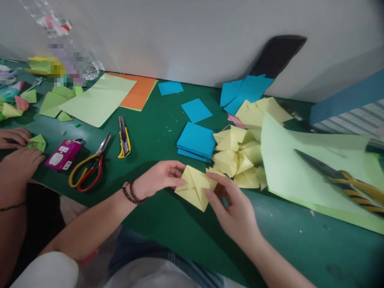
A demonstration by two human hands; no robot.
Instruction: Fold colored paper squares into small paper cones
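Note:
A square of yellow origami paper (194,190), its corners folded in toward the middle, is held between my two hands above the green table. My left hand (163,176), with a beaded bracelet on the wrist, pinches its left corner. At the right corner, the thumb and fingers of my right hand (232,200) close on the same paper. Just beyond lies a pile of folded yellow paper pieces (237,154), close to my right fingers. A stack of blue paper squares (196,140) sits behind the held paper.
Scissors (90,168), a yellow cutter knife (123,138) and a purple box (64,154) lie left. Light green sheets (300,156) with another pair of scissors (339,174) cover the right. A co-worker's hands (22,160) fold green paper at far left. A wall (180,40) stands behind.

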